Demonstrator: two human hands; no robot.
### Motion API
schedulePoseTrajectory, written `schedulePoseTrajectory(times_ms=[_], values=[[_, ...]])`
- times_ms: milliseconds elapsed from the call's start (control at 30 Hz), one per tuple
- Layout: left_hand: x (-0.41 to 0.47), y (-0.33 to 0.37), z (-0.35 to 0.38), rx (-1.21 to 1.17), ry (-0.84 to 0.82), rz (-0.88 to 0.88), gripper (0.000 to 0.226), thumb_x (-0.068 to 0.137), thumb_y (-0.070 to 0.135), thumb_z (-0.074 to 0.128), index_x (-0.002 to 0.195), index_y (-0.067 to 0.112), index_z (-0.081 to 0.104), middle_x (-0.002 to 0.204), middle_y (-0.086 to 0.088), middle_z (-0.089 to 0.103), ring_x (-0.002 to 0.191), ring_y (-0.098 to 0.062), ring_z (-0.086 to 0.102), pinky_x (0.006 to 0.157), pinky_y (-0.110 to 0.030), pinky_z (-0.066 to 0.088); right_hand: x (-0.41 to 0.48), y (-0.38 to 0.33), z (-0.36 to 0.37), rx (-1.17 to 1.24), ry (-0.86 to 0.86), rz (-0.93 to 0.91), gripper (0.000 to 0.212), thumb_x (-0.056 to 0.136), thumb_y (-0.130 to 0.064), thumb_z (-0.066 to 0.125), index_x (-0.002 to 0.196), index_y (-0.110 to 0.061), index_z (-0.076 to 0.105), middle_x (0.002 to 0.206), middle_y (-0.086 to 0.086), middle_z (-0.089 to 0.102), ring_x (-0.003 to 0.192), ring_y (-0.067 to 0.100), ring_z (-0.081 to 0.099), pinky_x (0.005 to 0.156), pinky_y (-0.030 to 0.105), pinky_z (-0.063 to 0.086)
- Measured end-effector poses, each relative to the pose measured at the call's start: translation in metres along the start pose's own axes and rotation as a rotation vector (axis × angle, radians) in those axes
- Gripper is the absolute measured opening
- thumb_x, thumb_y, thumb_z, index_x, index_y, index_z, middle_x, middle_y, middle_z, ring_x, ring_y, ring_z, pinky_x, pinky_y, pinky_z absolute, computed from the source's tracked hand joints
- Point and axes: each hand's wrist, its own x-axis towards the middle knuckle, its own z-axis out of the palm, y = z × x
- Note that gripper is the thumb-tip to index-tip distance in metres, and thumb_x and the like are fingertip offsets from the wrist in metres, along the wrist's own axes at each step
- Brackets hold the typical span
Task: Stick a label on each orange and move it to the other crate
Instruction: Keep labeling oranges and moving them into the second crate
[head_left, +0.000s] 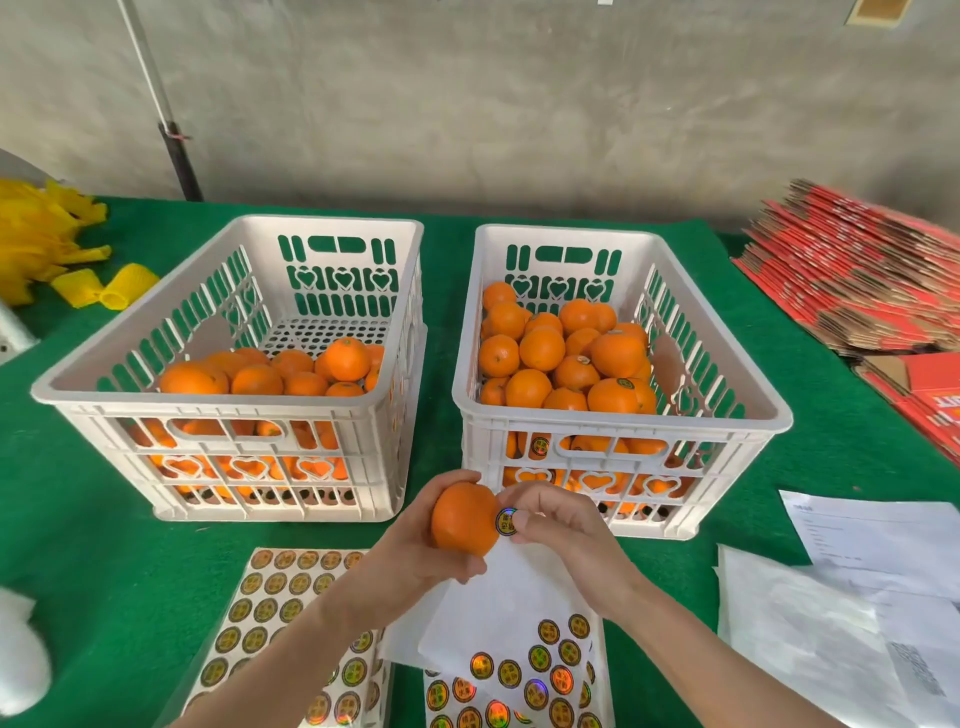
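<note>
My left hand (415, 540) grips an orange (463, 519) in front of the two white crates. My right hand (556, 525) pinches a round shiny label (505, 521) against the orange's right side. The left crate (130, 405) holds a low layer of oranges at its near end. The right crate (623, 421) is fuller, and some oranges in it carry labels. Below my hands lie label sheets, one (270, 597) on the left and one (545, 670) on the right, partly peeled and with its white backing showing.
Everything rests on a green cloth (104, 545). Yellow foam nets (47, 244) lie at the far left. Stacked red flat cartons (857, 270) sit at the far right. White papers (857, 597) lie near right. A white soft thing (21, 654) is at the left edge.
</note>
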Motion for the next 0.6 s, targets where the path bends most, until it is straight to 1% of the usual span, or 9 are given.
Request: schedulePoseTrajectory(times_ms=[33,100,167,233,267,367,467,533,600], values=[[-0.001,0.002,0.000,-0.104,-0.036,-0.008,0.078,0.057,0.010,0.084,0.124,0.034,0.053,0.124,-0.014,0.045,0.085,-0.029,0.059,0.074,-0.033,0.051,0.000,-0.004,0.000,-0.013,-0.006,-0.011,0.016,0.075,-0.022,0.059,0.077,-0.007,0.065,0.103,0.005,0.064,0.104,0.023,0.057,0.089,0.036,0.046],[0.000,0.007,0.002,-0.288,-0.038,-0.023,0.074,0.061,0.034,0.086,0.127,0.027,0.052,0.120,-0.018,0.049,0.078,-0.031,0.060,0.070,-0.034,0.050,0.000,-0.011,0.000,-0.039,-0.016,-0.028,0.013,0.078,-0.021,0.061,0.077,-0.008,0.064,0.105,0.005,0.063,0.104,0.020,0.057,0.088,0.032,0.047],[0.002,0.012,0.005,-0.391,0.031,-0.046,0.060,0.072,0.052,0.074,0.123,0.025,0.057,0.115,-0.019,0.055,0.074,-0.031,0.060,0.067,-0.034,0.051,0.000,-0.017,0.000,-0.077,-0.023,-0.042,0.013,0.086,-0.011,0.064,0.073,-0.014,0.062,0.109,0.003,0.061,0.105,0.014,0.056,0.084,0.025,0.046],[0.003,0.016,0.009,-0.437,0.067,-0.041,0.046,0.080,0.045,0.065,0.120,0.025,0.060,0.113,-0.018,0.059,0.076,-0.031,0.062,0.066,-0.033,0.054,0.001,-0.020,0.002,-0.114,-0.007,-0.064,0.020,0.088,-0.005,0.061,0.071,-0.015,0.062,0.111,0.001,0.059,0.106,0.011,0.054,0.082,0.022,0.047],[0.003,0.017,0.010,-0.470,0.068,-0.032,0.042,0.080,0.040,0.066,0.119,0.025,0.062,0.112,-0.017,0.062,0.079,-0.033,0.064,0.067,-0.033,0.055,0.001,-0.021,0.003,-0.122,0.010,-0.074,0.021,0.088,-0.004,0.061,0.070,-0.016,0.062,0.111,0.000,0.058,0.106,0.010,0.054,0.082,0.022,0.048],[0.003,0.021,0.013,-0.580,0.058,-0.027,0.051,0.073,0.031,0.076,0.122,0.021,0.063,0.110,-0.015,0.068,0.089,-0.033,0.067,0.067,-0.034,0.056,0.002,-0.025,0.007,-0.126,0.050,-0.109,0.022,0.087,-0.005,0.063,0.069,-0.017,0.064,0.110,-0.001,0.056,0.106,0.013,0.055,0.084,0.034,0.053],[0.004,0.024,0.016,-0.557,0.065,-0.044,0.054,0.080,0.030,0.070,0.128,0.011,0.055,0.107,-0.017,0.065,0.085,-0.029,0.066,0.065,-0.032,0.055,0.003,-0.030,0.009,-0.183,0.060,-0.142,0.014,0.087,-0.006,0.063,0.074,-0.011,0.063,0.110,0.000,0.053,0.107,0.018,0.054,0.083,0.044,0.054],[0.005,0.025,0.016,-0.547,0.069,-0.053,0.051,0.082,0.031,0.062,0.127,0.009,0.055,0.106,-0.018,0.065,0.086,-0.028,0.066,0.066,-0.032,0.055,0.004,-0.033,0.010,-0.213,0.063,-0.148,0.012,0.087,-0.007,0.063,0.076,-0.008,0.063,0.110,-0.001,0.052,0.108,0.017,0.053,0.084,0.045,0.053],[0.005,0.026,0.017,-0.558,0.066,-0.052,0.047,0.083,0.031,0.060,0.124,0.009,0.057,0.106,-0.017,0.066,0.088,-0.028,0.066,0.069,-0.033,0.056,0.003,-0.035,0.013,-0.230,0.077,-0.159,0.014,0.088,-0.008,0.063,0.075,-0.012,0.062,0.109,-0.003,0.052,0.108,0.013,0.053,0.084,0.044,0.054]])
